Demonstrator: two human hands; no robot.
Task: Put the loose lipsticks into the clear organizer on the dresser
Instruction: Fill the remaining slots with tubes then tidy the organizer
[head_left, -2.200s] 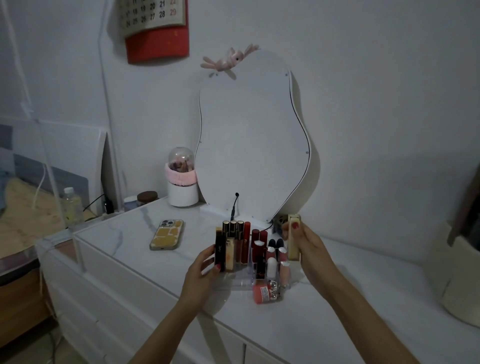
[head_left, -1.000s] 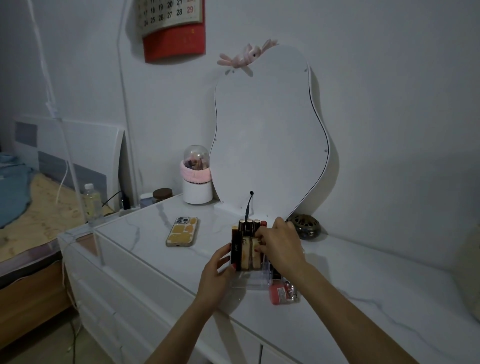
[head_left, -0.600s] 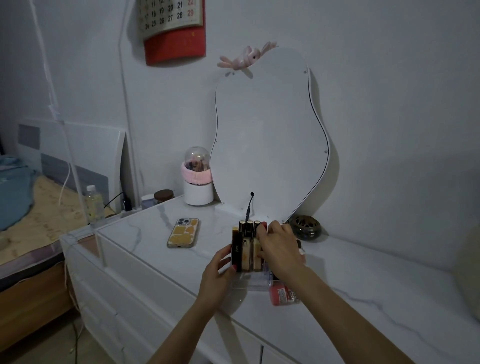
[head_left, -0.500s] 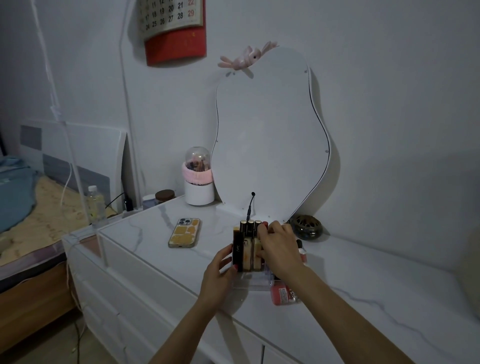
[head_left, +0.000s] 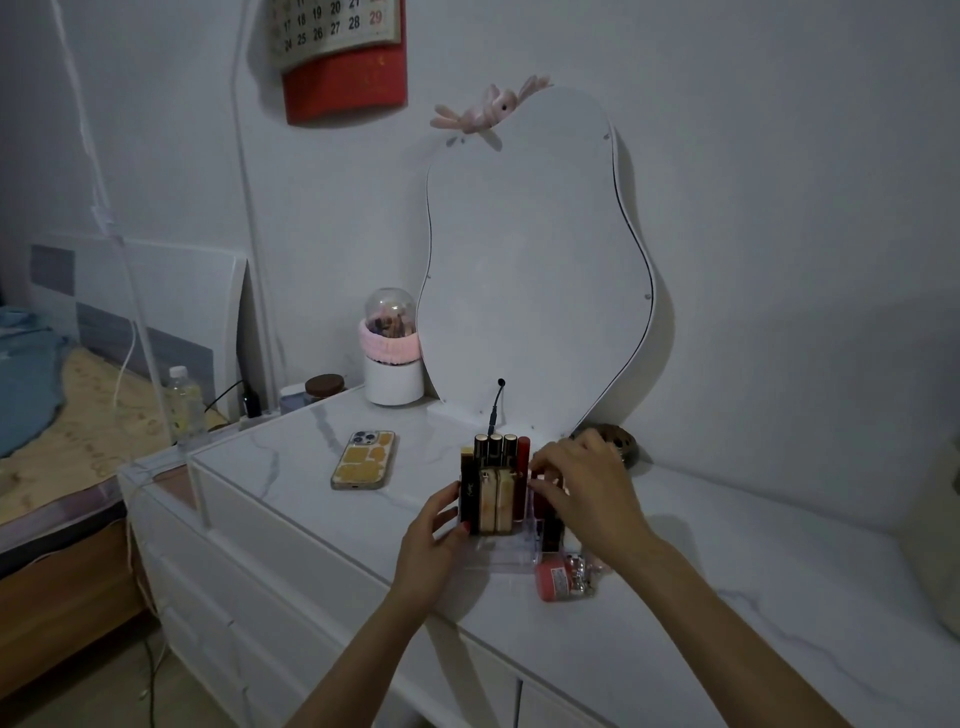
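Observation:
The clear organizer stands near the front edge of the white marble dresser. Upright in it are a black lipstick, two cream lipsticks, dark-capped tubes and a red tube. My left hand grips the organizer's left side. My right hand arches over its right half, fingertips down among the red tubes, hiding them. A coral bottle with a shiny cap lies on the dresser in front of the organizer's right corner.
A phone lies face down left of the organizer. Behind stand a wavy mirror with a cable plug, a white cup with a pink band, and a dark bowl. A bed and water bottle are at left.
The cream lipstick that my right hand held up now stands in the organizer's front row. The right hand has shifted right over the red tubes. My left hand keeps its grip.

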